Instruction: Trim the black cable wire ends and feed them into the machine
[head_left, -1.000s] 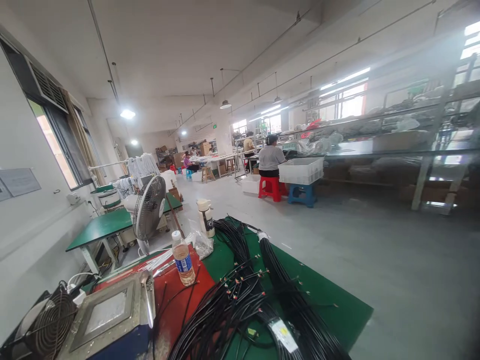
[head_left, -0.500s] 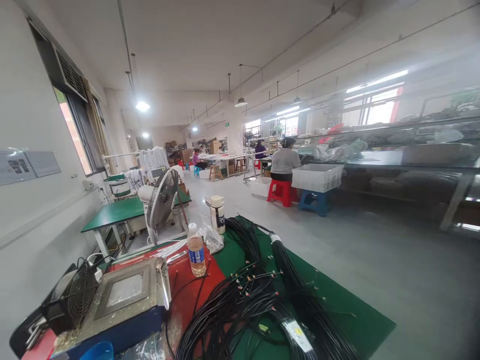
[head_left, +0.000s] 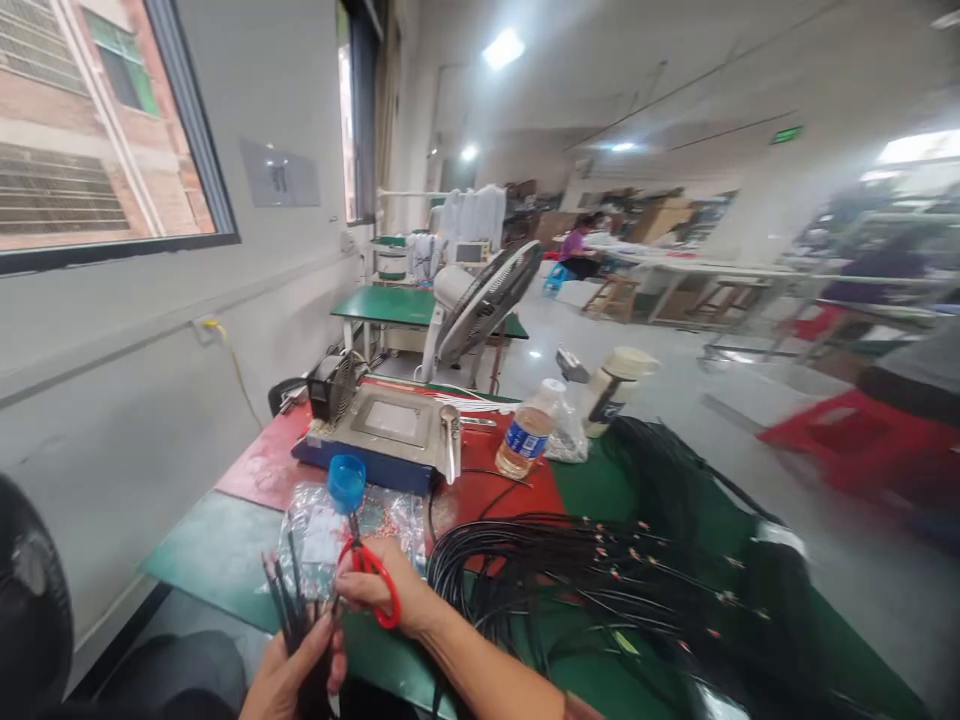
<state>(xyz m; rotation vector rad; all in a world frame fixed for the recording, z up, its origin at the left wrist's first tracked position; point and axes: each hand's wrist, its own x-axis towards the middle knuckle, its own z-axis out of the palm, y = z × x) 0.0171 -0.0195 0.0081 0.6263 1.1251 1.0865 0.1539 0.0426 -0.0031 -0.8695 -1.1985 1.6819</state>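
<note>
Low in the view, my left hand (head_left: pixel 291 672) is closed round a small bunch of black cables (head_left: pixel 289 610), their cut ends pointing up. My right hand (head_left: pixel 405 592) has red-handled scissors (head_left: pixel 388 603) in its grip, close beside the bunch. Whether the right fingers also touch a cable, I cannot tell. Just beyond the hands stands a blue cup (head_left: pixel 346 484) on a clear plastic bag (head_left: pixel 405 513) with small bits on it. To the right lies a large coil of black cables (head_left: pixel 480 555) with stripped, coloured wire ends.
Behind the cup sits a metal hot-plate-like box (head_left: pixel 375 462) with a spoon (head_left: pixel 450 440) on its edge and a small fan (head_left: pixel 335 390) beside it. A bottle (head_left: pixel 523 445) and a flask (head_left: pixel 611 392) stand farther right. A large fan (head_left: pixel 487 300) is beyond the table.
The view has swung left and down. Both my hands, the scissors and the held cables now show; they were out of frame before.
</note>
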